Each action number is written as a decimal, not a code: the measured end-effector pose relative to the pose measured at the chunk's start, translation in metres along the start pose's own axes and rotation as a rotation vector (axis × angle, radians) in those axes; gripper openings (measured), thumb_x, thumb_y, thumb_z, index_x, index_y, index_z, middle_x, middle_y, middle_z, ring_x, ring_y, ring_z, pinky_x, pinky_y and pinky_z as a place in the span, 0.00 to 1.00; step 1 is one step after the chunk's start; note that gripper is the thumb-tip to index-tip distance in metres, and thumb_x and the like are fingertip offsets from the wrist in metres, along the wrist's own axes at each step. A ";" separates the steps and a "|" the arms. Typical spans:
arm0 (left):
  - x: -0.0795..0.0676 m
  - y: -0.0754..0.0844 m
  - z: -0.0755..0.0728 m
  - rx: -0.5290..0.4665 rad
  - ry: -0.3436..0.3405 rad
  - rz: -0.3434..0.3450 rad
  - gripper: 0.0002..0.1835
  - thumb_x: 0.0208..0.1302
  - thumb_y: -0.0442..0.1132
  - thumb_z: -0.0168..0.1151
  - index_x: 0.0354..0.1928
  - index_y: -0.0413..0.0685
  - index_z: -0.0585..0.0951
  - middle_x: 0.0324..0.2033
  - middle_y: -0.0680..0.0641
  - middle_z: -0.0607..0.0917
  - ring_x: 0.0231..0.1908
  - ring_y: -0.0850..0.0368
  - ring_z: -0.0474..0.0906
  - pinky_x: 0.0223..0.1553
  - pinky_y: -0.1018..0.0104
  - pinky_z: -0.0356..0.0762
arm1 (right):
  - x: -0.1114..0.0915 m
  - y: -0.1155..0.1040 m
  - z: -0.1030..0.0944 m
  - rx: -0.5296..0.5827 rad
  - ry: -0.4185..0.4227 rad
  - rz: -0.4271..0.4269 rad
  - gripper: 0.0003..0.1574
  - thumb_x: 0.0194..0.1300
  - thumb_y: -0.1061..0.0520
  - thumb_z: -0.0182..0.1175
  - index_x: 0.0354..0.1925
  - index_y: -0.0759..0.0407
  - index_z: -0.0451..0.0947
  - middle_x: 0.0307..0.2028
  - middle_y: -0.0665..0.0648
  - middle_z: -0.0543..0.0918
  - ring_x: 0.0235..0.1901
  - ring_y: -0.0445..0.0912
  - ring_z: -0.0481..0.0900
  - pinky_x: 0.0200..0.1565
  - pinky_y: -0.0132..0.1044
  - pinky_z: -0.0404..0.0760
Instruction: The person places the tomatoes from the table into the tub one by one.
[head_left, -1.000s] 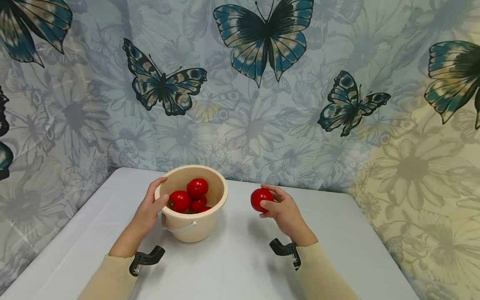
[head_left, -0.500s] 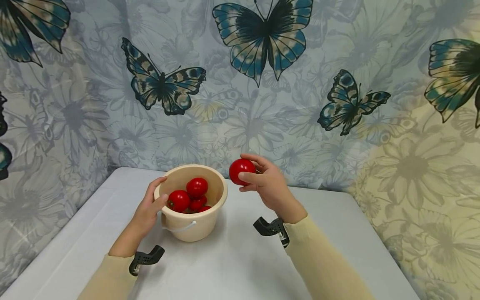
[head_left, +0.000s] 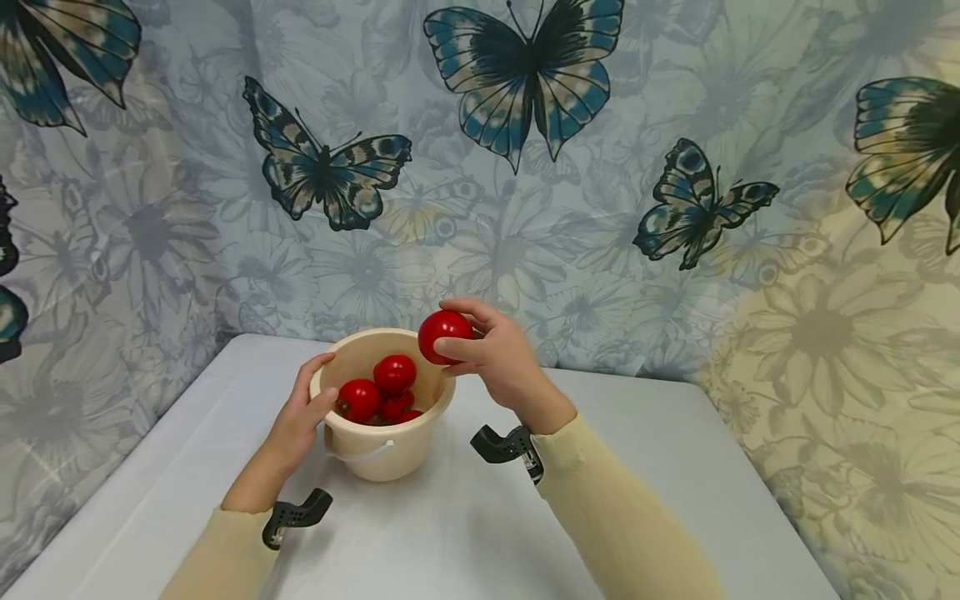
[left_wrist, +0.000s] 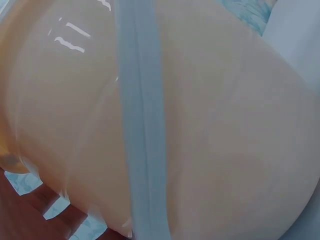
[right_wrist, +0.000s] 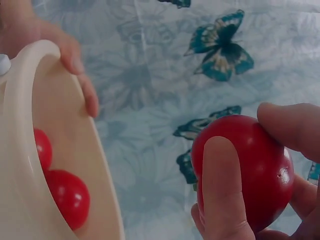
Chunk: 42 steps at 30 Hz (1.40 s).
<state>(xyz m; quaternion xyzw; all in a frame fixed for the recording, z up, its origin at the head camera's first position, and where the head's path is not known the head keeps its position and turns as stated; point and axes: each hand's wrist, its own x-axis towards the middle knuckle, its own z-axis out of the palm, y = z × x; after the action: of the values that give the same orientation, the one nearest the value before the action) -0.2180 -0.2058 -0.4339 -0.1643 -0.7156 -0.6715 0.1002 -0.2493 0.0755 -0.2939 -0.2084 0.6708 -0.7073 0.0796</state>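
Observation:
A cream bucket [head_left: 382, 454] stands on the table, tilted a little, with several red tomatoes [head_left: 394, 375] inside. My left hand [head_left: 297, 421] grips its left rim, thumb over the edge and fingers along the outside. In the left wrist view the bucket's wall [left_wrist: 225, 125] fills most of the picture, crossed by its pale handle [left_wrist: 145, 125]. Between thumb and fingers my right hand [head_left: 504, 358] holds another tomato [head_left: 444, 336] above the bucket's right rim. In the right wrist view this tomato [right_wrist: 255, 165] is apart from the bucket, whose opening lies to the left.
A white-covered table [head_left: 600, 500] lies under the bucket. Behind it hangs a cloth backdrop [head_left: 517, 250] printed with butterflies and flowers. Each wrist wears a black camera mount [head_left: 501, 444].
My right hand has lifted the tomato and carried it left, from over the table to above the bucket's right rim. The left hand and bucket have stayed in place.

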 end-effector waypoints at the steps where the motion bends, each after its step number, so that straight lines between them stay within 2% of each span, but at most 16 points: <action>1: -0.001 0.000 0.000 0.001 0.001 -0.007 0.28 0.77 0.34 0.42 0.75 0.45 0.51 0.73 0.37 0.50 0.71 0.37 0.49 0.56 0.80 0.61 | 0.001 0.001 0.002 -0.002 -0.004 0.006 0.31 0.60 0.64 0.67 0.62 0.57 0.76 0.57 0.63 0.76 0.52 0.60 0.78 0.40 0.52 0.83; 9: -0.008 0.004 -0.001 0.011 -0.005 -0.037 0.28 0.77 0.36 0.43 0.75 0.46 0.51 0.74 0.38 0.50 0.71 0.38 0.47 0.57 0.78 0.59 | 0.002 0.010 0.015 -0.056 -0.018 0.054 0.32 0.60 0.65 0.68 0.62 0.56 0.76 0.56 0.62 0.76 0.51 0.59 0.79 0.39 0.50 0.83; 16: -0.008 0.007 -0.001 0.026 -0.023 -0.045 0.29 0.77 0.37 0.43 0.75 0.47 0.50 0.74 0.37 0.48 0.71 0.37 0.47 0.57 0.75 0.60 | 0.001 0.018 0.016 -0.099 -0.014 0.066 0.33 0.59 0.64 0.69 0.62 0.56 0.76 0.54 0.62 0.76 0.50 0.58 0.79 0.41 0.54 0.82; 21: -0.008 0.005 -0.001 0.035 -0.030 -0.053 0.29 0.77 0.38 0.43 0.75 0.49 0.50 0.74 0.37 0.49 0.71 0.37 0.48 0.57 0.75 0.61 | -0.001 0.023 0.016 -0.122 -0.019 0.082 0.32 0.59 0.64 0.70 0.62 0.54 0.77 0.55 0.60 0.77 0.49 0.57 0.79 0.40 0.51 0.83; 24: -0.007 0.004 -0.001 0.040 -0.033 -0.048 0.29 0.77 0.38 0.44 0.76 0.49 0.50 0.74 0.37 0.49 0.71 0.37 0.48 0.57 0.74 0.61 | -0.002 0.023 0.015 -0.134 -0.037 0.087 0.30 0.61 0.63 0.68 0.62 0.55 0.77 0.58 0.60 0.77 0.55 0.58 0.78 0.39 0.49 0.83; 28: -0.006 0.004 0.001 0.046 -0.032 -0.048 0.29 0.77 0.38 0.44 0.76 0.49 0.50 0.74 0.38 0.49 0.72 0.38 0.48 0.58 0.74 0.60 | -0.004 0.022 0.012 -0.134 -0.059 0.099 0.30 0.63 0.64 0.66 0.63 0.58 0.76 0.64 0.61 0.74 0.63 0.60 0.71 0.39 0.50 0.83; 31: -0.007 0.006 0.002 0.058 -0.031 -0.055 0.30 0.77 0.39 0.44 0.76 0.50 0.51 0.74 0.37 0.49 0.72 0.38 0.48 0.61 0.67 0.60 | -0.005 0.021 0.010 -0.136 -0.049 0.109 0.30 0.63 0.65 0.66 0.63 0.59 0.76 0.64 0.61 0.74 0.64 0.61 0.69 0.39 0.51 0.83; 37: -0.006 0.008 0.001 0.065 -0.031 -0.055 0.30 0.76 0.40 0.45 0.76 0.50 0.51 0.74 0.37 0.49 0.72 0.37 0.48 0.65 0.42 0.53 | -0.006 0.023 0.002 -0.124 -0.010 0.121 0.30 0.63 0.64 0.66 0.63 0.59 0.76 0.63 0.59 0.74 0.64 0.61 0.69 0.43 0.54 0.82; 42: -0.006 0.006 0.001 0.058 -0.025 -0.051 0.30 0.76 0.40 0.45 0.75 0.49 0.51 0.74 0.37 0.49 0.71 0.37 0.48 0.65 0.37 0.51 | -0.011 0.028 -0.008 -0.122 0.028 0.108 0.27 0.65 0.62 0.65 0.62 0.58 0.77 0.62 0.57 0.75 0.63 0.56 0.72 0.43 0.49 0.83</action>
<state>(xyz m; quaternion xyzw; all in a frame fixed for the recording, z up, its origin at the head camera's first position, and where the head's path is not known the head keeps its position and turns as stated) -0.2104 -0.2047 -0.4309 -0.1515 -0.7397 -0.6509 0.0789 -0.2469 0.0849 -0.3236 -0.1666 0.7238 -0.6627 0.0954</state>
